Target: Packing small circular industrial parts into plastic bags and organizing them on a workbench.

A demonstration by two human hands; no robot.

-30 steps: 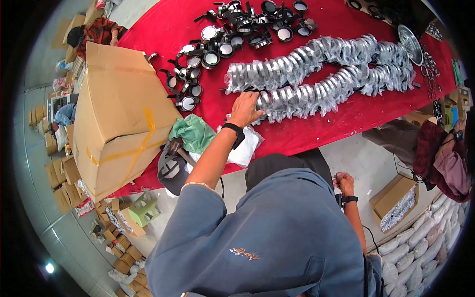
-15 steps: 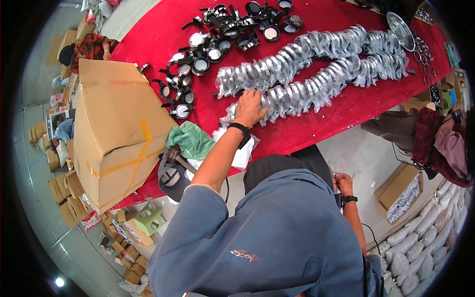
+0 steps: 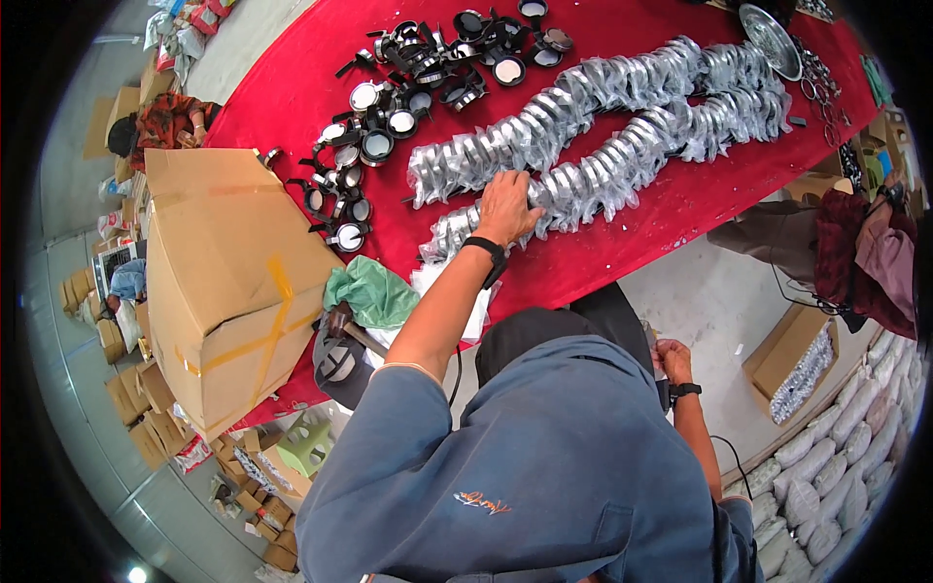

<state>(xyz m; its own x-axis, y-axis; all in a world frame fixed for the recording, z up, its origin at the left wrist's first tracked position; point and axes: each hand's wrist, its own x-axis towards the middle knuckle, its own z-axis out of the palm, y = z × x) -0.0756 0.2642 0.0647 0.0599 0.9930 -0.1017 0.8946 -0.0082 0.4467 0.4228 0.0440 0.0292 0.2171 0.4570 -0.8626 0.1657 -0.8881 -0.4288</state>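
Two long rows of round metal pieces in clear plastic bags lie slantwise across the red table: a far row point(image 3: 491, 151) and a near row point(image 3: 607, 175). My left hand point(image 3: 508, 207) rests on the near row close to its left end, touching the bagged pieces. Its fingers point away from me and the thumb is spread to the right; it lifts nothing. Beside my right hip, my right hand point(image 3: 673, 360) has its fingers curled together; what they hold, if anything, is too small to make out. Unbagged round pieces with black handles point(image 3: 377, 146) lie heaped beyond, at the left.
A large cardboard box point(image 3: 228, 282) stands at the table's left end, with a green plastic bag point(image 3: 374, 291) and grey cap point(image 3: 340, 369) beside it. A metal dish point(image 3: 771, 42) sits far right. Another person point(image 3: 175, 121) is at the far left; a person's dark red clothing point(image 3: 841, 243) shows right.
My left hand has slid a little to the right along the near row, leaving more pieces to its left. The view has shifted slightly. My right hand stays by the hip.
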